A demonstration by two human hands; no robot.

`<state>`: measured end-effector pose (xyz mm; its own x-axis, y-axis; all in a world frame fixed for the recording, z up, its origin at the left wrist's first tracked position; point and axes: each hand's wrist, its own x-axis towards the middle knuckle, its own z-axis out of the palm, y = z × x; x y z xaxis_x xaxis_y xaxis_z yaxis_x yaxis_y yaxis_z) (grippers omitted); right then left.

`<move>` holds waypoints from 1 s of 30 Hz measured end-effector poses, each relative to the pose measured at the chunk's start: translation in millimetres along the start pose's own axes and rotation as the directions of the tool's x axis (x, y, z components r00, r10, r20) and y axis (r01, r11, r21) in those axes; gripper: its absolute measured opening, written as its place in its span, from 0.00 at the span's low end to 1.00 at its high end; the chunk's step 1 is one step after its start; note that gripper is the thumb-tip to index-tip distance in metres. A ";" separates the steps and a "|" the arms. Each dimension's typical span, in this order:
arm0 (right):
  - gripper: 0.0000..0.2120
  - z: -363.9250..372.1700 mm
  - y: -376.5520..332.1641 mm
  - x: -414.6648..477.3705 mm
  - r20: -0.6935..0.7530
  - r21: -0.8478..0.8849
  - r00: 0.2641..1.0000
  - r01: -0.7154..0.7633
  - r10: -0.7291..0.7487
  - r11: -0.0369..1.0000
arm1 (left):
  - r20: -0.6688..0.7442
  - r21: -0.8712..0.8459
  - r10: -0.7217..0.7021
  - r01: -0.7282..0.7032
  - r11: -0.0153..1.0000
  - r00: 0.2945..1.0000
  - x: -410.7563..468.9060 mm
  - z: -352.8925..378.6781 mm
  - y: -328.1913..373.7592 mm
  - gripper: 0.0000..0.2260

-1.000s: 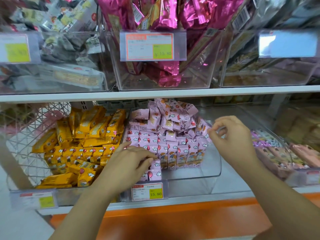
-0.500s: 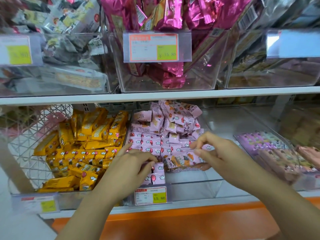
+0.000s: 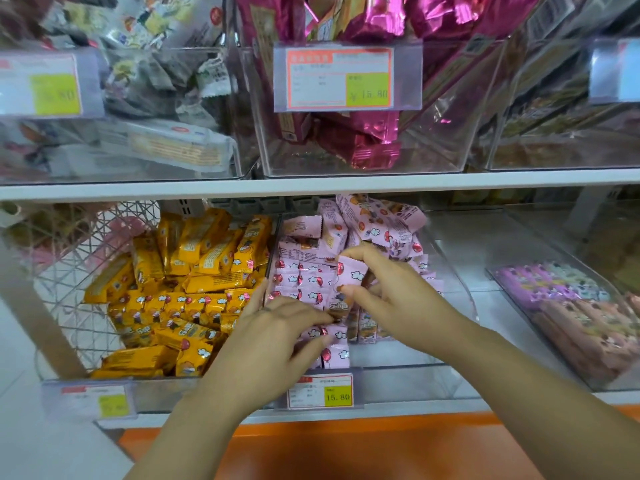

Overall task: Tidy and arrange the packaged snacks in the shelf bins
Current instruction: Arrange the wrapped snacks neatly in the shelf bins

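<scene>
On the lower shelf, in the middle, stands a clear bin that holds many small pink snack packs; they lie in neat rows at its near left part and in a loose heap at the far part. Both hands are inside this bin. The left hand lies flat on the near rows, its fingers spread and pressing on the packs, so its grip is wide and it holds nothing that I can see. The right hand is just to the right of it, and its thumb and fingers pinch one pink pack that stands upright above the rows. To the left of this bin is a white wire basket full of yellow snack packs, some in rows and some loose. To the right is another clear bin with purple and pink packs, a little blurred. A price tag with a yellow field hangs on the near edge of the middle bin. On the upper shelf stand more clear bins; the middle one holds shiny magenta packs and carries its own price tag.
</scene>
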<state>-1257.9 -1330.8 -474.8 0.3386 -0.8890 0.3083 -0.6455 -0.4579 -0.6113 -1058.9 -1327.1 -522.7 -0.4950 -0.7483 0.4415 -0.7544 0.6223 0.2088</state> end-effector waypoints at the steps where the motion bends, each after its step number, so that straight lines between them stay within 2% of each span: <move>1: 0.16 -1.7 1.2 0.5 0.011 -0.004 1.000 -0.016 0.016 1.000 | 0.005 0.001 -0.005 0.005 1.000 1.000 -1.6 -0.3 -0.5 0.20; 10: 0.18 28.6 21.5 5.3 0.170 -0.081 0.984 -0.050 0.063 0.995 | -0.007 -0.020 -0.019 0.019 1.000 1.000 -6.2 1.4 -0.1 0.17; 12: 0.19 36.6 25.6 4.5 0.119 -0.087 0.992 -0.037 0.048 0.996 | -0.021 -0.023 -0.026 0.025 0.999 0.999 -6.5 1.8 -0.5 0.16; 14: 0.17 37.4 23.6 1.4 0.002 -0.059 0.998 -0.055 0.055 0.997 | -0.031 -0.020 -0.026 0.025 0.999 0.999 -6.7 2.0 -0.9 0.15; 16: 0.13 37.5 22.4 -2.7 -0.029 -0.072 0.999 -0.048 0.046 0.996 | -0.040 -0.014 -0.019 0.018 1.000 0.999 -6.9 2.9 -0.6 0.14; 18: 0.14 42.2 25.1 -6.7 0.037 -0.129 0.999 -0.034 0.039 0.991 | -0.045 0.009 -0.018 0.018 1.000 0.999 -6.5 4.7 0.2 0.13; 20: 0.15 42.9 24.4 -9.7 0.126 -0.123 0.987 -0.087 0.102 0.989 | -0.044 0.050 -0.024 0.026 0.998 0.999 -6.0 7.4 0.7 0.14; 22: 0.14 37.4 22.8 -10.8 0.172 -0.047 0.969 -0.170 0.176 0.984 | -0.035 0.061 -0.038 0.040 0.997 0.999 -6.8 8.6 0.6 0.15; 24: 0.09 28.0 19.4 -8.6 0.181 0.089 0.953 -0.263 0.244 0.961 | -0.041 0.054 -0.045 0.047 0.997 0.998 -7.3 7.7 0.2 0.15; 25: 0.06 24.0 17.9 -7.0 0.206 0.163 0.935 -0.324 0.289 0.932 | -0.047 0.052 -0.047 0.049 0.997 0.998 -7.5 7.1 0.3 0.15; 27: 0.04 19.1 12.1 -6.3 0.355 0.231 0.865 -0.448 0.353 0.864 | -0.055 0.053 -0.051 0.054 0.997 0.997 -7.2 5.3 0.9 0.15; 30: 0.10 15.7 7.9 -6.7 0.546 0.141 0.767 -0.480 0.337 0.866 | -0.056 0.077 -0.090 0.094 0.993 0.994 -7.6 -4.6 -4.9 0.17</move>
<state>-1254.5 -1328.4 -493.2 0.4161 -0.8319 -0.3671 -0.6250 0.0317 -0.7800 -1049.4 -1323.4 -523.0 -0.4003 -0.7873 0.4689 -0.8285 0.5296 0.1819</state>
